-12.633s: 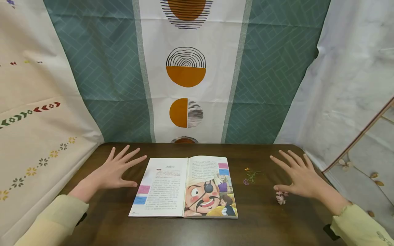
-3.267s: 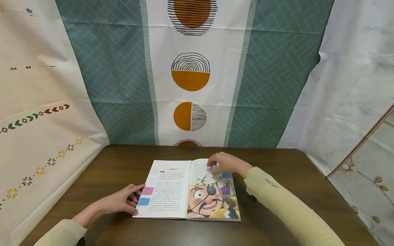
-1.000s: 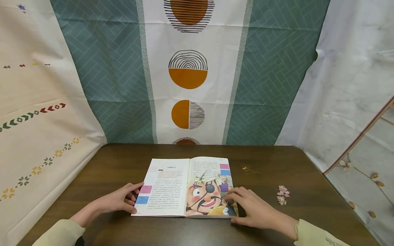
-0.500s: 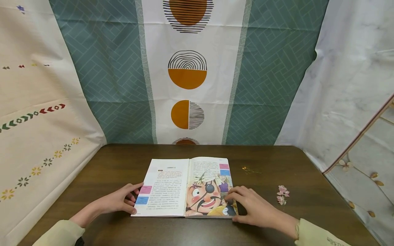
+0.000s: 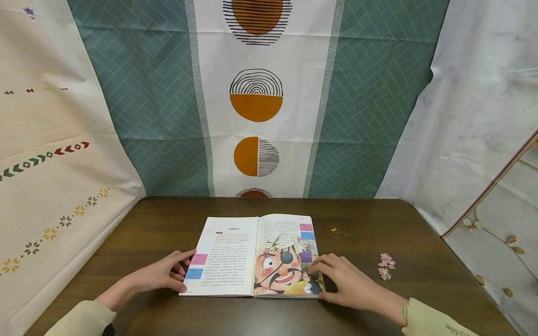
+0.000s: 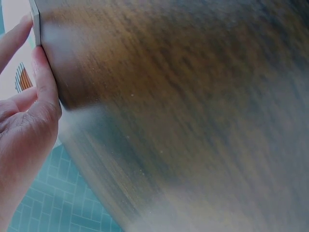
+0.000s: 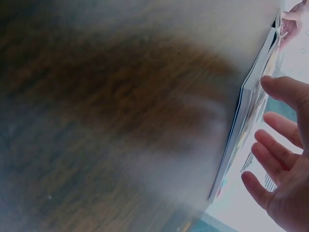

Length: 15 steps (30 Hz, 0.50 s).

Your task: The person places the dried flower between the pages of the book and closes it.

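Observation:
An open book lies flat on the table, with text on its left page and a pirate cartoon on its right. A thin green sprig lies on the right page, above the pirate's eye. My left hand rests at the book's lower left edge, thumb at the corner and index finger by the pink tab. Across from it, my right hand is at the lower right edge, its thumb by the corner. The right wrist view shows this hand's fingers loosely spread beside the book's edge.
On the brown table, a small yellow-flowered sprig lies right of the book. Pink blossoms lie farther right. A patterned cloth backdrop hangs behind the table, with cloths at both sides.
Over several seconds, a green sprig has gone from the table to the right page, and both hands have come to the book's edges. In the last second almost nothing moves.

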Available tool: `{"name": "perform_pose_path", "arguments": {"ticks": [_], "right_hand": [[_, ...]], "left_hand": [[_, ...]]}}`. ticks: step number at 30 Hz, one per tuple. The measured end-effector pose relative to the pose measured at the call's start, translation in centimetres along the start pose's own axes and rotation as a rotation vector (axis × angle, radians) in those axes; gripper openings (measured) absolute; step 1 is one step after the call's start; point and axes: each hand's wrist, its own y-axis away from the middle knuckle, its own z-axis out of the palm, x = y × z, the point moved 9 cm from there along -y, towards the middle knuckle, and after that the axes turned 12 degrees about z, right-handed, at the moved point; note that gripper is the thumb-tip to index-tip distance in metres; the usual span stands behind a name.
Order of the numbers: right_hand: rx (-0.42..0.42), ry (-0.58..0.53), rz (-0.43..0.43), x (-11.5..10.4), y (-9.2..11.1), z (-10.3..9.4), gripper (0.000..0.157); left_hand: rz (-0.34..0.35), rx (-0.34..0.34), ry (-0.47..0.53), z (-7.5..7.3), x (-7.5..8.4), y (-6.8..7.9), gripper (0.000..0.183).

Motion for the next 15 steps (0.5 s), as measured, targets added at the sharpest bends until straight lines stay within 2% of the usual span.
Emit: {"name": "perform_pose_path", "arguments": {"ticks": [4,15], "right_hand": [[0.029,0.014,-0.011,0.0,0.0,-0.2,0.038],[0.172,0.023,-0.066,0.5,-0.7,-1.8,0.028]], "left_hand": [[0.001,-0.003,0.003,0.0,-0.1,0.0,0.097],[-0.007,-0.003,0.008,0.0,-0.5,0.0,0.096]]}}
